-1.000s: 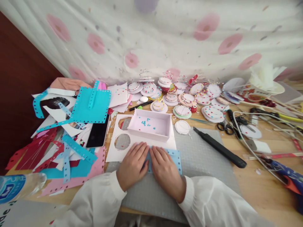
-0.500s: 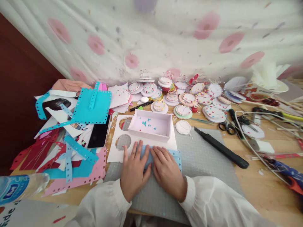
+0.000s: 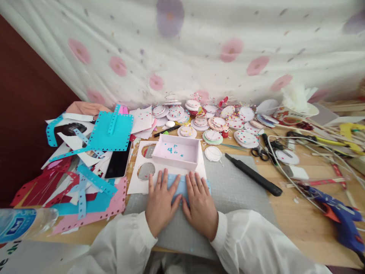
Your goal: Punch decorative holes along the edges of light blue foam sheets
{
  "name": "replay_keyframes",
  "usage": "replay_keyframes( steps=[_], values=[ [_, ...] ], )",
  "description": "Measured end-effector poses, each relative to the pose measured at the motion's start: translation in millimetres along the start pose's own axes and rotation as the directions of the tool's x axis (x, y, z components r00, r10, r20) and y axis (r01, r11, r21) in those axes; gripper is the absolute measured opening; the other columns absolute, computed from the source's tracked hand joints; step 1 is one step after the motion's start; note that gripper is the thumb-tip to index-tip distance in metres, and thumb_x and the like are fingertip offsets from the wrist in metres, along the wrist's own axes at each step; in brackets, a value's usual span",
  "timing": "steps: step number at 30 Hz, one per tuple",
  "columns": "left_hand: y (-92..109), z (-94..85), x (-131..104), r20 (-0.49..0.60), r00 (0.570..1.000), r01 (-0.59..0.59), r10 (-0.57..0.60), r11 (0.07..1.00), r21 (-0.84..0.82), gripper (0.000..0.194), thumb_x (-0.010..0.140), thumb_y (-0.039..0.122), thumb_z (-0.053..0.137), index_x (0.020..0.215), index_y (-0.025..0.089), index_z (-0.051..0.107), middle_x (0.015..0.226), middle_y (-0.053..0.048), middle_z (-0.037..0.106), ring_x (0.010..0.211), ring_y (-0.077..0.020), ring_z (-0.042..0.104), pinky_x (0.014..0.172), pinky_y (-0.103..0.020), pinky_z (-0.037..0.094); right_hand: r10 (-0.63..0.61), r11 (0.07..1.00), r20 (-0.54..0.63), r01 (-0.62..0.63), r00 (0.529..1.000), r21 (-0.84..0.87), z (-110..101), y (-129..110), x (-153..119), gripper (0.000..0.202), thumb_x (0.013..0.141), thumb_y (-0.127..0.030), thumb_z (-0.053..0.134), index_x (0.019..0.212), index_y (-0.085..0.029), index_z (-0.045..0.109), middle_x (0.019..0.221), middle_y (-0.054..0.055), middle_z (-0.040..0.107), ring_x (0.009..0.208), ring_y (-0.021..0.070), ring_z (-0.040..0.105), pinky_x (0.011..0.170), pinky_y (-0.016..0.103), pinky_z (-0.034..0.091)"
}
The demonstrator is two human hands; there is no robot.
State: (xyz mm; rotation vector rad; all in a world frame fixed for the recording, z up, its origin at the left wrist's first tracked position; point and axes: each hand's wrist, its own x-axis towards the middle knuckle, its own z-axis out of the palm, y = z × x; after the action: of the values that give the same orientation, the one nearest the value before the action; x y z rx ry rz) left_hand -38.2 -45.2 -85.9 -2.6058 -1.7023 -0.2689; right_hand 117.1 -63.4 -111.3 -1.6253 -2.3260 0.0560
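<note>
A strip of light blue paper [image 3: 179,185] lies on the grey cutting mat [image 3: 228,190], partly covered by both hands. My left hand [image 3: 161,205] rests flat on its left part with the fingers spread. Flat on the right part is my right hand [image 3: 199,203], its fingers slightly apart, the two thumbs close together. Just beyond the fingertips stands a shallow lilac box [image 3: 178,152] with small blue bits inside. Under the box is a white sheet [image 3: 135,184] with round holes cut in it.
Paper scraps, a turquoise sheet [image 3: 111,131] and a black phone [image 3: 116,163] lie at left, near a bottle [image 3: 25,224]. Decorated paper discs [image 3: 246,137] line the back. A black cutter [image 3: 253,175], scissors [image 3: 260,153] and a blue glue gun [image 3: 339,213] are at right.
My right hand has shifted to the right over the blue paper, and its fingers have straightened and parted slightly. My left hand stays spread in place. The view has turned a little to the right.
</note>
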Motion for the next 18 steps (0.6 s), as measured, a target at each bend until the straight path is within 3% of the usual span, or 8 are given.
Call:
replay_keyframes(
  steps=[7, 10, 12, 15, 18],
  values=[
    [4.0, 2.4, -3.0, -0.056, 0.998, -0.02, 0.02, 1.0, 0.001, 0.056, 0.089, 0.043, 0.051, 0.14, 0.026, 0.04, 0.148, -0.017, 0.032, 0.134, -0.0374, 0.033, 0.107, -0.063, 0.02, -0.045, 0.999, -0.02, 0.045, 0.999, 0.001, 2.3, 6.9, -4.5, 0.061, 0.087, -0.026, 0.045, 0.141, 0.0, 0.033, 0.149, 0.022, 0.03, 0.14, 0.0321, 0.021, 0.108, 0.051, 0.031],
    [1.1, 5.9, -6.5, -0.079, 0.997, -0.015, 0.014, 1.0, -0.008, 0.059, 0.089, 0.043, 0.05, 0.142, 0.021, 0.036, 0.148, -0.017, 0.032, 0.135, -0.0364, 0.032, 0.108, -0.063, 0.018, -0.06, 0.998, -0.024, 0.06, 0.998, 0.002, 2.4, 9.3, -6.5, 0.06, 0.089, -0.026, 0.044, 0.142, -0.001, 0.031, 0.15, 0.021, 0.028, 0.141, 0.0292, 0.02, 0.109, 0.049, 0.031],
    [-2.9, 4.5, -5.8, -0.105, 0.994, -0.029, 0.026, 0.999, -0.019, 0.057, 0.089, 0.04, 0.051, 0.139, 0.014, 0.041, 0.143, -0.018, 0.041, 0.132, -0.034, 0.038, 0.109, -0.059, 0.021, -0.063, 0.998, -0.021, 0.063, 0.998, 0.004, 2.4, 10.2, -7.6, 0.06, 0.089, -0.026, 0.044, 0.143, -0.001, 0.031, 0.15, 0.02, 0.028, 0.141, 0.0292, 0.02, 0.109, 0.049, 0.03],
    [-11.9, -7.1, 4.3, -0.2, 0.979, -0.038, 0.03, 0.999, -0.034, 0.035, 0.09, 0.03, 0.05, 0.119, 0.013, 0.059, 0.121, -0.015, 0.063, 0.113, -0.0277, 0.057, 0.107, -0.052, 0.028, -0.066, 0.998, -0.015, 0.066, 0.998, 0.01, 2.6, 11.0, -8.4, 0.06, 0.089, -0.026, 0.044, 0.142, -0.001, 0.031, 0.15, 0.02, 0.028, 0.141, 0.0307, 0.02, 0.11, 0.05, 0.029],
    [-22.4, -22.2, 26.9, -0.293, 0.956, 0.002, -0.007, 1.0, -0.017, 0.028, 0.091, 0.024, 0.047, 0.114, 0.015, 0.06, 0.116, -0.013, 0.064, 0.11, -0.0274, 0.057, 0.104, -0.05, 0.031, -0.079, 0.997, -0.023, 0.079, 0.997, 0.02, 3.0, 11.5, -8.6, 0.06, 0.089, -0.025, 0.044, 0.142, -0.001, 0.032, 0.15, 0.02, 0.028, 0.14, 0.0311, 0.02, 0.11, 0.05, 0.029]
  ],
)
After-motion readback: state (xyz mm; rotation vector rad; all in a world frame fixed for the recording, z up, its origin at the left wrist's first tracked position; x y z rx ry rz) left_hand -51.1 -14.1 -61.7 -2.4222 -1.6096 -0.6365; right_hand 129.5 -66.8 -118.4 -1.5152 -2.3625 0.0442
